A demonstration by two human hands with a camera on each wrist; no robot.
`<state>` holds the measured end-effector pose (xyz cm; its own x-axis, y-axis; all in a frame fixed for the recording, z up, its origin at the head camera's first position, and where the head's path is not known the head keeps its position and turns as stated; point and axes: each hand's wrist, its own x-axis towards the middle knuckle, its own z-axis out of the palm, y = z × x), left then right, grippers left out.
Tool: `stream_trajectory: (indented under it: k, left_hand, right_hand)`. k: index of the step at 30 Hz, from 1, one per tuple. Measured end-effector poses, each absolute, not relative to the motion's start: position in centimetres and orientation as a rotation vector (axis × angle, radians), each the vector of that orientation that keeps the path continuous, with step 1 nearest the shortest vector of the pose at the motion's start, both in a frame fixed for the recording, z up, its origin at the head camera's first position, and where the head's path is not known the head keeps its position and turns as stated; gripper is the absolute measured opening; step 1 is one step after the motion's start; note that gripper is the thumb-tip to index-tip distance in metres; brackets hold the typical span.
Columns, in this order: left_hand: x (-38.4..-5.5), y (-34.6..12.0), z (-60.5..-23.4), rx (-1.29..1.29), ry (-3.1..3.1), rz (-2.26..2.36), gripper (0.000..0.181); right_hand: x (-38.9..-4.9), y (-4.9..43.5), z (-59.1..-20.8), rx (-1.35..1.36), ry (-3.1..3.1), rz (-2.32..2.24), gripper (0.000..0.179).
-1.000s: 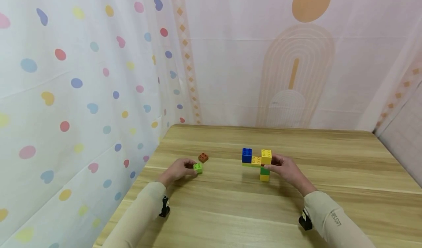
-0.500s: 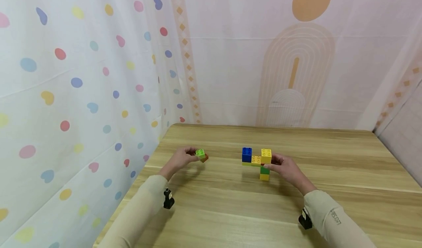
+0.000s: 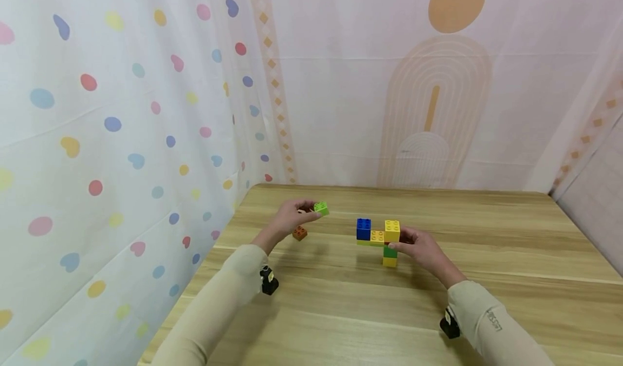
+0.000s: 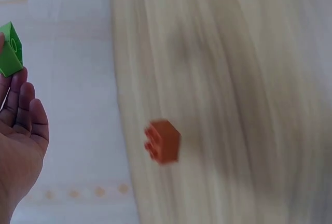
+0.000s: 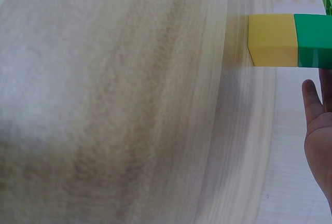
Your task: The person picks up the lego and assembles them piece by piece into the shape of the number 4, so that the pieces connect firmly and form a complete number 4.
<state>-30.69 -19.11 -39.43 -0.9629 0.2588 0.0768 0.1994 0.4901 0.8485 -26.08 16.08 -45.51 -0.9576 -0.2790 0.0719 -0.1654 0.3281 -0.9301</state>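
My left hand (image 3: pixel 291 217) pinches a lime green toy brick (image 3: pixel 321 208) above the table; in the left wrist view the green brick (image 4: pixel 11 50) shows its hollow underside. A brown brick (image 3: pixel 299 233) lies on the table below that hand, studs up. To the right stands a stack of joined bricks: a yellow brick (image 5: pixel 273 40) at its foot, a green brick (image 5: pixel 314 41) over it, a thin red band, and a yellow brick (image 3: pixel 392 231) on top. An arm reaches left from the stack, bearing a blue brick (image 3: pixel 363 229). My right hand (image 3: pixel 419 248) holds the stack from its right side.
The wood-grain table (image 3: pixel 340 312) runs back to a patterned curtain (image 3: pixel 340 112). A dotted curtain (image 3: pixel 121 166) hangs along the left side. Both wrists carry small black cameras under the sleeves.
My left hand has lifted the lime green brick off the table and carried it back and right, past the brown brick. The right hand and the stack stay put.
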Motion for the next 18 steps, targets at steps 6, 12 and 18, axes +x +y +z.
stream_trajectory:
  k: [6,12,18]
  left_hand:
    - [-30.8,-16.2,-38.4,0.476,2.656,1.478,0.038]
    - [-30.8,-14.0,-37.4,0.526,2.665,1.459,0.037]
    - [-30.8,-12.2,-36.9,0.575,2.612,1.492,0.035]
  right_hand:
    - [-26.0,16.1,-45.6,-0.419,2.493,-1.696,0.052]
    - [-26.1,16.2,-45.8,-0.406,2.505,-1.692,0.049]
    - [-26.0,16.2,-46.2,-0.377,2.500,-1.677,0.051]
